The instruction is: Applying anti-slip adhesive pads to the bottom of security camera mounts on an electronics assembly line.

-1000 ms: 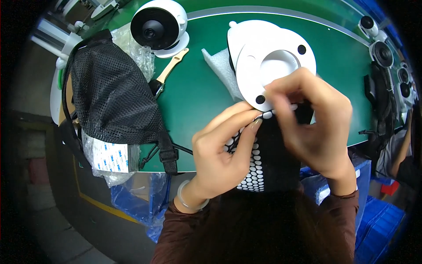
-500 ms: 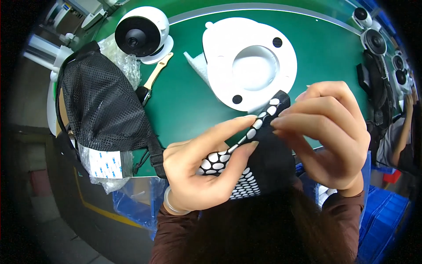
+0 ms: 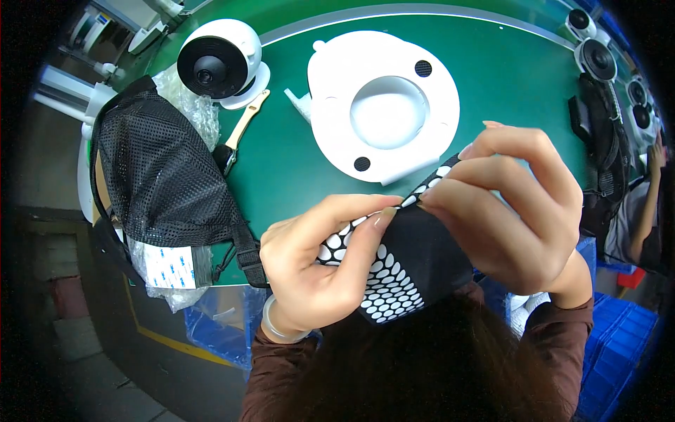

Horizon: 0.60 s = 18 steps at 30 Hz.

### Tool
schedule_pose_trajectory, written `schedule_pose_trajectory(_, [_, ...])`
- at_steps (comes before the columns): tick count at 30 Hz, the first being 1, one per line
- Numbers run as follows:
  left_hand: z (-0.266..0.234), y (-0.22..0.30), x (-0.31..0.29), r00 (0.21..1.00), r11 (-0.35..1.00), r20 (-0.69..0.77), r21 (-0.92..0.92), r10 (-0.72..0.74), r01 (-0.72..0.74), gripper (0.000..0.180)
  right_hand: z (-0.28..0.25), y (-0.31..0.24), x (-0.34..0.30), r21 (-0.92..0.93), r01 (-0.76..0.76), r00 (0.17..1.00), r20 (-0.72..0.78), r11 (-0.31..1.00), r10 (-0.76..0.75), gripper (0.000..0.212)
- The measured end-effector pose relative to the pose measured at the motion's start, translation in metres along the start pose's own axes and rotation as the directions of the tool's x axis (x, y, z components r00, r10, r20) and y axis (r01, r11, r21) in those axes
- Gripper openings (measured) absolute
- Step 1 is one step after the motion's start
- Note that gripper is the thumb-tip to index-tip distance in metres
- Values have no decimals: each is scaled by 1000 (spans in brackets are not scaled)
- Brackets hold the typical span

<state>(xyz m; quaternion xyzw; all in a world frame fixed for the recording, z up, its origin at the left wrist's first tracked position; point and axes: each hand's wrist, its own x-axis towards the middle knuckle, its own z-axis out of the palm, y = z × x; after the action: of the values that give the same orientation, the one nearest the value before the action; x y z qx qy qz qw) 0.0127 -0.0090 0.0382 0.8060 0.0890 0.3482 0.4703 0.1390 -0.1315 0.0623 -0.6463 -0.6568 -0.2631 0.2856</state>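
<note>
Black pouch (white-dotted, contents unseen) is pinched shut-fingered by left hand and right hand.

Black white-dotted cloth partly hidden under both hands; lower edge behind hair.

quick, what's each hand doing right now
Left hand: closed, pinching the black pouch with white dots along its top edge.
Right hand: closed, fingertips gripping the same edge of the pouch.
</note>
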Motion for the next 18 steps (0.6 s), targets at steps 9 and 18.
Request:
schedule_pose_trajectory(9, [-1, -5, -5, 994, 993, -26, -60, -106, 104, 9, 1, -9, -3, -157, 99, 995, 38, 983, -95, 22])
schedule_pose_trajectory(18, [-13, -16, -9, 996, 996, 33, -20, -87, 88, 14, -13, 6, -10, 164, -405, 911, -10, 900, 412, 7])
